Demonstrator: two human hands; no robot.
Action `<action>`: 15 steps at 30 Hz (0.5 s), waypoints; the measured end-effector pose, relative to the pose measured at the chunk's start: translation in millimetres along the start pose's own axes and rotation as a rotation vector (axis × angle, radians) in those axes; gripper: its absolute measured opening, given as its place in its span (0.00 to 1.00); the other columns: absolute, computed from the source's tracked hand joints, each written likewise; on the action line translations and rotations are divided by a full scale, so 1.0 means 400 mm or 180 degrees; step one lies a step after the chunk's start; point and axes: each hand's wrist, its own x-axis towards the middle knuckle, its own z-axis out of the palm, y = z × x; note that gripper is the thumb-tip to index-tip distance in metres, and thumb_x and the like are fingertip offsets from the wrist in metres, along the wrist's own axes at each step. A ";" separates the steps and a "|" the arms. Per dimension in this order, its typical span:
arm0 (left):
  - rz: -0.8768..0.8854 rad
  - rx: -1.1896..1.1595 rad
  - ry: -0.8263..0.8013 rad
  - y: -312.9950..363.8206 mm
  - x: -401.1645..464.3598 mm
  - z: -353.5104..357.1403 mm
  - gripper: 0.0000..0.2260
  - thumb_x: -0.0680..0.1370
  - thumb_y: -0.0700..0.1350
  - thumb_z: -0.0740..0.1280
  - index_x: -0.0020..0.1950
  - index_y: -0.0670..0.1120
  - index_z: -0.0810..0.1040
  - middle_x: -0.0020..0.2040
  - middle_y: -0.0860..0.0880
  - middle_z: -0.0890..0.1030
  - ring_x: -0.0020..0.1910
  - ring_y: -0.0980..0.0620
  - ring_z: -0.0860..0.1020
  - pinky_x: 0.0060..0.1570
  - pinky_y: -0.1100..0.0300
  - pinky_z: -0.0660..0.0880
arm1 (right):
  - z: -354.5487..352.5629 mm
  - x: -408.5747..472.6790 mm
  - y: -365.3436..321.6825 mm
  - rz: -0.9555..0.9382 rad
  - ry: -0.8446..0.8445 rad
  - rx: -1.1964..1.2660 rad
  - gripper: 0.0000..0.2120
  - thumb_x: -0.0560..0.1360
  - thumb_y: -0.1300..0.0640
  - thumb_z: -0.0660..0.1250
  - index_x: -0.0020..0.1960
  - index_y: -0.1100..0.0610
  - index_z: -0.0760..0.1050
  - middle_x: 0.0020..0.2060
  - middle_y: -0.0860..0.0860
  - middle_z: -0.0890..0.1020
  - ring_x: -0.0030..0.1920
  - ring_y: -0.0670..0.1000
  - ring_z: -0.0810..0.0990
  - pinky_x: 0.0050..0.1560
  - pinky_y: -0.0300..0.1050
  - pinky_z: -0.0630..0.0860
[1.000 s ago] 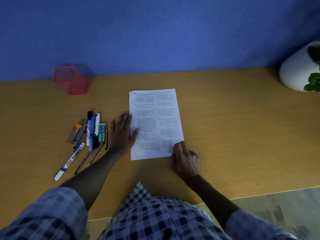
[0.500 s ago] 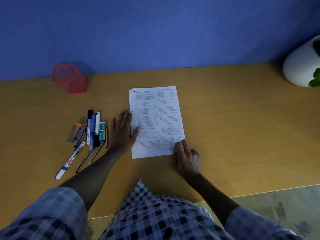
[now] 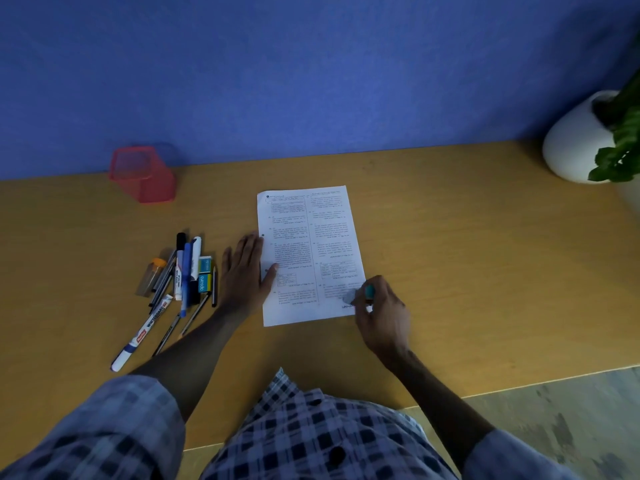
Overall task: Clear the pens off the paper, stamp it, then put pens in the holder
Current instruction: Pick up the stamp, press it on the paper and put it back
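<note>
So the printed paper (image 3: 310, 254) is sitting flat in the middle of the wooden desk (image 3: 467, 258), tilted a little, with its far edge well short of the blue wall (image 3: 311, 71) and its near edge still a good way in from the desk's front edge. The left hand (image 3: 244, 271) lies flat with fingers straight and together, mostly on the desk just beside the paper's left edge, thumb tip pressing on the sheet itself. The right hand (image 3: 382, 313) is at the paper's near-right corner, fingers curled around a small teal thing, probably the stamp (image 3: 370, 292), though it's too dim and blurry to be sure; it looks tipped just above a dark mark on the sheet. All the pens (image 3: 180, 278) are off the paper in 1 loose pile to the left of the left hand, with a whiteboard marker (image 3: 143, 332) sticking out toward the near edge. The red mesh holder (image 3: 143, 174) stands upright back by the wall, well apart from the pile. Loads of bare desk to the right of the paper, all the way over to the white plant pot (image 3: 575, 140) in the far-right corner.
</note>
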 end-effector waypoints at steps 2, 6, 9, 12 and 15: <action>0.0000 0.0016 0.0006 0.000 0.001 -0.001 0.31 0.80 0.62 0.49 0.79 0.45 0.54 0.79 0.47 0.57 0.79 0.48 0.53 0.77 0.45 0.50 | -0.031 0.002 0.002 0.0288 0.0189 0.0846 0.05 0.81 0.52 0.60 0.45 0.47 0.68 0.39 0.40 0.84 0.32 0.43 0.80 0.26 0.41 0.74; 0.0005 0.0056 -0.0017 -0.001 0.000 -0.001 0.31 0.80 0.62 0.50 0.79 0.45 0.54 0.79 0.47 0.58 0.79 0.47 0.53 0.77 0.44 0.51 | -0.092 0.019 0.012 0.0793 0.0459 0.1985 0.09 0.79 0.60 0.60 0.41 0.51 0.72 0.32 0.43 0.79 0.31 0.44 0.74 0.30 0.43 0.69; -0.0009 0.0069 -0.0050 -0.001 0.001 0.001 0.31 0.80 0.62 0.50 0.79 0.46 0.54 0.79 0.47 0.57 0.79 0.48 0.53 0.77 0.44 0.50 | -0.130 0.032 0.016 0.1287 0.0398 0.2844 0.11 0.77 0.64 0.60 0.38 0.53 0.73 0.30 0.49 0.73 0.30 0.48 0.70 0.31 0.43 0.63; 0.0002 0.0109 -0.0044 -0.003 0.001 0.002 0.32 0.80 0.62 0.49 0.79 0.46 0.54 0.79 0.47 0.57 0.79 0.47 0.54 0.77 0.43 0.51 | -0.162 0.047 0.009 0.1690 0.0177 0.3377 0.07 0.77 0.59 0.61 0.41 0.52 0.74 0.32 0.48 0.74 0.30 0.46 0.71 0.32 0.43 0.62; 0.0015 0.0100 -0.0024 -0.004 0.001 0.004 0.31 0.80 0.62 0.49 0.79 0.46 0.54 0.79 0.47 0.57 0.79 0.47 0.54 0.77 0.43 0.52 | -0.180 0.061 0.005 0.1908 -0.0100 0.4100 0.08 0.78 0.54 0.60 0.46 0.51 0.78 0.32 0.46 0.74 0.32 0.45 0.71 0.33 0.41 0.63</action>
